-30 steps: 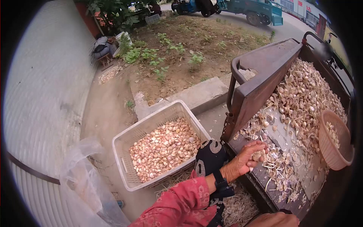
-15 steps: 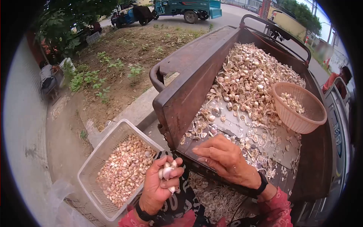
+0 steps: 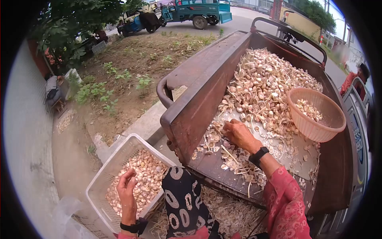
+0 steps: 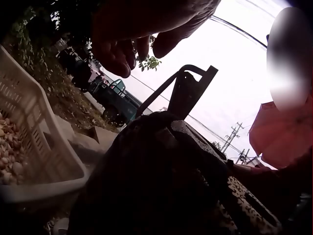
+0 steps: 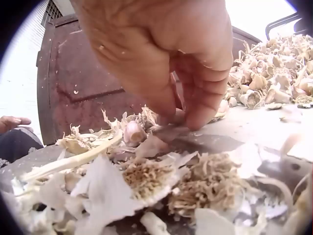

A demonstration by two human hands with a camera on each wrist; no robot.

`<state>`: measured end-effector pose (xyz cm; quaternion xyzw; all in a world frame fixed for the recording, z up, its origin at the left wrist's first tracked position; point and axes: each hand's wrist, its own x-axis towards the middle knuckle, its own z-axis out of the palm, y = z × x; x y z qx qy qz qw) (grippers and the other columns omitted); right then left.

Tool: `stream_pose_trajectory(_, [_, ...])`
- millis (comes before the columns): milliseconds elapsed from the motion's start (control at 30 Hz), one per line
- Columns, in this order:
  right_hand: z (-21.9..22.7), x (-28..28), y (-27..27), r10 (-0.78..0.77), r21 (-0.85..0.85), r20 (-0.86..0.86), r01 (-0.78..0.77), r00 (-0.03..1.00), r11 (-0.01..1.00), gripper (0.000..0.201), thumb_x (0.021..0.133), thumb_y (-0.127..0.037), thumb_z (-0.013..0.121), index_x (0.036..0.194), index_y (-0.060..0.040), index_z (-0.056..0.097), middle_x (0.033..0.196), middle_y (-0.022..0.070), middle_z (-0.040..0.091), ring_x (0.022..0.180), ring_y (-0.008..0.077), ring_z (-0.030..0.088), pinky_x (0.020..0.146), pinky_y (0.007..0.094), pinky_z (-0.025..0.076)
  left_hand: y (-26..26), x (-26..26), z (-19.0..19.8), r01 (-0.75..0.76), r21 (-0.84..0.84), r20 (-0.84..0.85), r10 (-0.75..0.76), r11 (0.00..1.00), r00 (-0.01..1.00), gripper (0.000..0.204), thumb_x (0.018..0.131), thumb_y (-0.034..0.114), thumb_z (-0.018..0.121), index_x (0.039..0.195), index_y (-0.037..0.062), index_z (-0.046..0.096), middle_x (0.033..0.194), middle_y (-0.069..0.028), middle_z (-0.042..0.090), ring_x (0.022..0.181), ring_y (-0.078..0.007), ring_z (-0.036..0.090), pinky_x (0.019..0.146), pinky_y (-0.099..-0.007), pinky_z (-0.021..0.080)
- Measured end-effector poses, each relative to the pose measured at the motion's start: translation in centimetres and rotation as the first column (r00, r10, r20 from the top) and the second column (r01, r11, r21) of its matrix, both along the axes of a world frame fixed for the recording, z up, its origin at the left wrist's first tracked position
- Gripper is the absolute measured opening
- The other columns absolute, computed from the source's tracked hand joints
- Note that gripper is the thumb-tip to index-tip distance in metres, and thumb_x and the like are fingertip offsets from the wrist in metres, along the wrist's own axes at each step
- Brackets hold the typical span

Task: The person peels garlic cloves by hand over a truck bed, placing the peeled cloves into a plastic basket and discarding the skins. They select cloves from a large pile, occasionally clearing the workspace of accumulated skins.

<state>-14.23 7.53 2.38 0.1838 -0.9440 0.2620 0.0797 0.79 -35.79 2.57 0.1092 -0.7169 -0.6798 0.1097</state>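
Over the white crate (image 3: 95, 180) of garlic cloves (image 3: 144, 175), the left hand (image 3: 128, 195) is raised with loosely bent fingers and nothing visible in them. The left wrist view has the same hand (image 4: 151, 29) at the top, fingers hanging apart. On the cart bed, the right hand (image 3: 243, 137) reaches down into husks and stalks near the garlic heap (image 3: 270, 83). Up close in the right wrist view, thumb and fingers of this hand (image 5: 166, 58) pinch what looks like a clove, mostly hidden; another clove (image 5: 134, 133) lies just left of the fingertips.
A pink basket (image 3: 316, 123) with some cloves stands at the cart's right side. The brown metal cart wall (image 3: 203, 107) rises between crate and heap. Husks (image 3: 234, 207) litter the ground below. A person in red (image 3: 352, 83) is at far right.
The cloves held in the left hand are gone from it, and that hand has moved left over the crate. The right hand has moved forward from the cart's edge onto the scraps.
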Motion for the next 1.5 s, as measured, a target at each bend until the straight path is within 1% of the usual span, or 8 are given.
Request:
stream_pose_trajectory(200, [4.4, 5.5, -1.5, -0.002, -0.199, 0.126, 0.027, 0.992, 0.980, 0.021, 0.094, -0.017, 0.062, 0.103, 0.0023, 0.065, 0.094, 0.0154, 0.061, 0.080, 0.0262, 0.063, 0.071, 0.0369, 0.052, 8.3, 0.1, 6.5, 0.369, 0.095, -0.093, -0.361, 0.924, 0.928, 0.029, 0.096, 0.007, 0.060, 0.123, -0.0029, 0.058, 0.112, -0.0136, 0.064, 0.095, -0.0190, 0.067, 0.072, -0.0258, 0.055])
stream_pose_trajectory(267, [7.4, 8.9, -4.2, 0.190, -0.714, 0.263, 0.058, 0.946, 0.698, 0.021, 0.096, -0.014, 0.060, 0.109, 0.0020, 0.066, 0.097, 0.0097, 0.062, 0.082, 0.0157, 0.061, 0.072, 0.0292, 0.053, 11.3, 0.2, 8.4, 0.426, 0.035, -0.147, -0.417, 0.904, 0.897, 0.033, 0.095, 0.009, 0.062, 0.126, -0.0014, 0.057, 0.114, -0.0114, 0.062, 0.094, -0.0168, 0.066, 0.073, -0.0253, 0.054])
stream_pose_trajectory(667, [14.8, 20.0, -6.0, 0.224, -0.721, -0.192, -0.292, 0.955, 0.628, 0.019, 0.092, -0.003, 0.065, 0.110, 0.0024, 0.063, 0.093, 0.0124, 0.069, 0.081, 0.0171, 0.068, 0.070, 0.0273, 0.055, 18.7, 3.7, 13.3, 0.507, -0.124, -0.491, -0.497, 0.853, 0.716, 0.028, 0.080, -0.001, 0.076, 0.108, 0.0014, 0.072, 0.107, -0.0119, 0.065, 0.088, -0.0173, 0.067, 0.073, -0.0251, 0.056])
stream_pose_trajectory(767, [17.8, 23.9, -6.3, 0.310, -0.650, -0.448, -0.543, 0.839, 0.531, 0.016, 0.091, -0.001, 0.064, 0.106, 0.0050, 0.062, 0.090, 0.0178, 0.069, 0.081, 0.0190, 0.069, 0.069, 0.0303, 0.056, 17.6, 7.6, 14.6, 0.467, -0.308, -0.720, -0.524, 0.829, 0.454, 0.025, 0.075, 0.007, 0.083, 0.095, -0.0008, 0.070, 0.099, -0.0169, 0.064, 0.082, -0.0203, 0.066, 0.067, -0.0285, 0.055])
stream_pose_trajectory(867, [20.3, 26.1, -5.6, 0.416, -0.507, -0.575, -0.706, 0.704, 0.494, 0.017, 0.079, -0.001, 0.070, 0.093, 0.0081, 0.069, 0.096, 0.0217, 0.070, 0.081, 0.0306, 0.069, 0.067, 0.0350, 0.057, 14.4, 8.1, 18.6, 0.793, -0.425, -0.559, -0.815, 0.437, 0.150, 0.015, 0.080, -0.009, 0.068, 0.093, -0.0021, 0.066, 0.096, -0.0130, 0.067, 0.085, -0.0260, 0.068, 0.078, -0.0315, 0.057])
stream_pose_trajectory(1300, [18.8, 27.0, -3.9, 0.439, -0.515, -0.433, -0.616, 0.787, 0.597, 0.030, 0.079, -0.012, 0.076, 0.100, 0.0071, 0.068, 0.090, 0.0203, 0.071, 0.078, 0.0287, 0.069, 0.064, 0.0332, 0.056, 16.2, 8.3, 17.3, 0.795, -0.336, -0.605, -0.763, 0.504, 0.228, 0.021, 0.099, 0.006, 0.046, 0.110, -0.0005, 0.062, 0.104, -0.0096, 0.063, 0.089, -0.0170, 0.062, 0.079, -0.0215, 0.051])
stream_pose_trajectory(1367, [17.7, 25.9, -6.1, 0.061, -0.612, -0.337, -0.268, 0.939, 0.744, 0.024, 0.084, -0.001, 0.072, 0.105, 0.0002, 0.062, 0.088, 0.0141, 0.070, 0.073, 0.0247, 0.068, 0.062, 0.0302, 0.053, 19.3, 6.8, 15.3, 0.657, -0.149, -0.570, -0.607, 0.739, 0.554, 0.021, 0.078, 0.006, 0.081, 0.094, -0.0015, 0.069, 0.100, -0.0174, 0.064, 0.087, -0.0192, 0.065, 0.071, -0.0282, 0.055])
stream_pose_trajectory(1500, [12.8, 23.0, -6.3, -0.117, -0.661, -0.026, 0.071, 0.993, 0.747, 0.016, 0.094, -0.009, 0.063, 0.101, 0.0047, 0.059, 0.086, 0.0107, 0.067, 0.072, 0.0141, 0.065, 0.063, 0.0275, 0.053, 21.5, 3.1, 10.1, 0.716, 0.391, -0.390, -0.601, 0.579, 0.698, 0.015, 0.093, 0.004, 0.064, 0.106, -0.0021, 0.063, 0.102, -0.0113, 0.063, 0.088, -0.0161, 0.063, 0.078, -0.0277, 0.053])
